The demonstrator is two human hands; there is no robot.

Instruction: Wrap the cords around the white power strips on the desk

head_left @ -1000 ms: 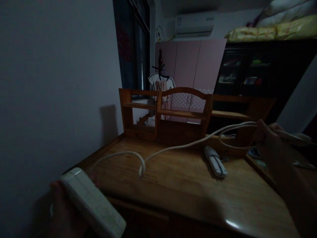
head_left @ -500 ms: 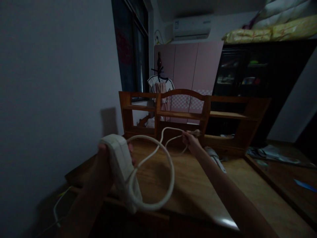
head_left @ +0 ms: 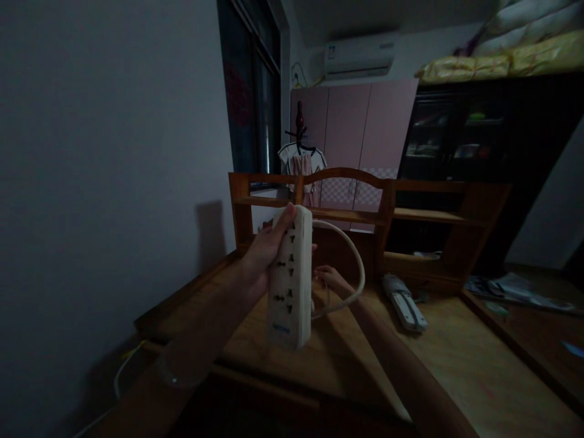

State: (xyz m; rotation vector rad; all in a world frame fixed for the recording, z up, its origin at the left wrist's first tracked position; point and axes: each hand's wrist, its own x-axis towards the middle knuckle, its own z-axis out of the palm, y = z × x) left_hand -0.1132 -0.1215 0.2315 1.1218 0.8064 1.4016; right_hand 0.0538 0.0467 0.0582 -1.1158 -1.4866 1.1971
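Note:
My left hand (head_left: 267,246) is wrapped round a white power strip (head_left: 291,280), which stands upright with its sockets facing me above the wooden desk (head_left: 456,359). Its white cable (head_left: 356,267) loops out from the top of the strip and curves down to the right. My right hand (head_left: 329,278) sits just behind and right of the strip, fingers closed on the lower part of that cable loop. The cable's plug end is hidden.
A wooden shelf unit (head_left: 365,213) stands at the back of the desk. A white remote-like device (head_left: 404,295) lies on the desk to the right. Papers (head_left: 511,286) lie at far right. A wall is close on the left, and a thin cable (head_left: 121,377) hangs below the desk's left edge.
My left hand has raised the power strip and turned it upright, sockets toward me. My right hand came in close behind it, and the big cable loop has shrunk to a small one.

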